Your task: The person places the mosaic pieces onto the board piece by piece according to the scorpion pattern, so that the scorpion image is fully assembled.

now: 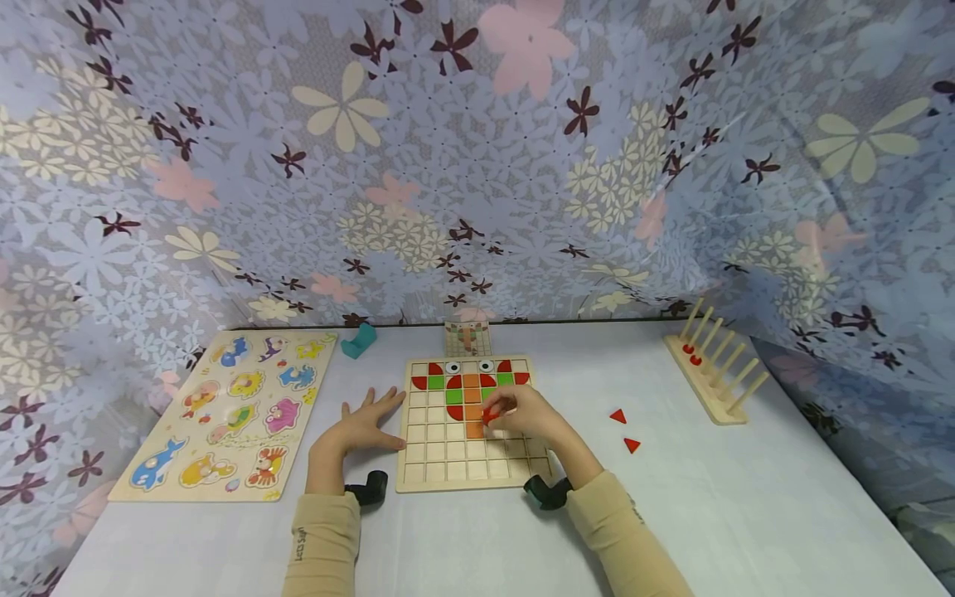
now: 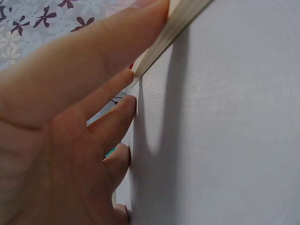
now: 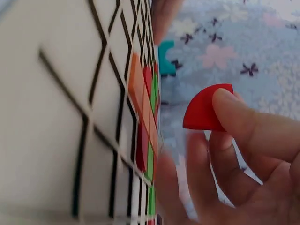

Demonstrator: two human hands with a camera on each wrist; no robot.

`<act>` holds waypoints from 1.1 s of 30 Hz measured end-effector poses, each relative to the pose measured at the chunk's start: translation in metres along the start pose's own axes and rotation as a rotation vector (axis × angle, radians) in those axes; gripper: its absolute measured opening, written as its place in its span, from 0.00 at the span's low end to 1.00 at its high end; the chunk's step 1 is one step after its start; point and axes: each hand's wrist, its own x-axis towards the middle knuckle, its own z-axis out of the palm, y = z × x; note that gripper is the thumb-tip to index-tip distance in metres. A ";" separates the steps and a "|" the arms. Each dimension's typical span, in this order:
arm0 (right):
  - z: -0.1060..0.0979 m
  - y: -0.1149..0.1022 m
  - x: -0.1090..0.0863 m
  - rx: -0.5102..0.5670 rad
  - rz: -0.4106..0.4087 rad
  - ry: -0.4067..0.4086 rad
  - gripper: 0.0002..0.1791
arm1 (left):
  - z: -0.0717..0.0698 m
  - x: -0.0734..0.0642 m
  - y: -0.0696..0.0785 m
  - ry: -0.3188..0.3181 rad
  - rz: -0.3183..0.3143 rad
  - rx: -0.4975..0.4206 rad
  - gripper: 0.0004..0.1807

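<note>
My right hand (image 1: 522, 410) pinches a red quarter-circle tile (image 3: 205, 108) between thumb and fingers, just above the wooden grid board (image 1: 443, 473). On the board's upper part lie red curved tiles, green squares, two eye tiles (image 1: 487, 366) and a column of orange squares (image 1: 474, 429). Spread and straight, the fingers of my left hand (image 1: 361, 427) rest along the board's left edge; the thumb touches its side in the left wrist view. Behind the board stands a small pattern card (image 1: 468, 338). Part of the board is hidden under my right hand.
Two red triangles (image 1: 625, 429) lie right of the board. A wooden peg stand (image 1: 705, 385) with a few red beads is at the far right. On the left lies a sea-animal puzzle board (image 1: 216, 431), with a teal curved block (image 1: 360, 341) near its top corner.
</note>
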 end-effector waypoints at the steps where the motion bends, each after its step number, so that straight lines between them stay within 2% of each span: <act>1: 0.002 -0.001 0.000 -0.009 0.001 -0.003 0.12 | 0.000 0.000 0.000 0.000 0.001 0.001 0.49; 10: 0.013 -0.001 0.001 0.006 0.026 -0.040 0.11 | -0.001 -0.002 0.001 0.007 0.005 0.001 0.49; 16: 0.023 0.001 0.002 -0.118 0.031 -0.087 0.05 | -0.002 -0.002 0.002 -0.002 -0.008 -0.002 0.50; 33: 0.035 -0.005 -0.002 -0.446 0.043 0.010 0.05 | -0.001 0.001 0.000 -0.002 -0.013 -0.010 0.49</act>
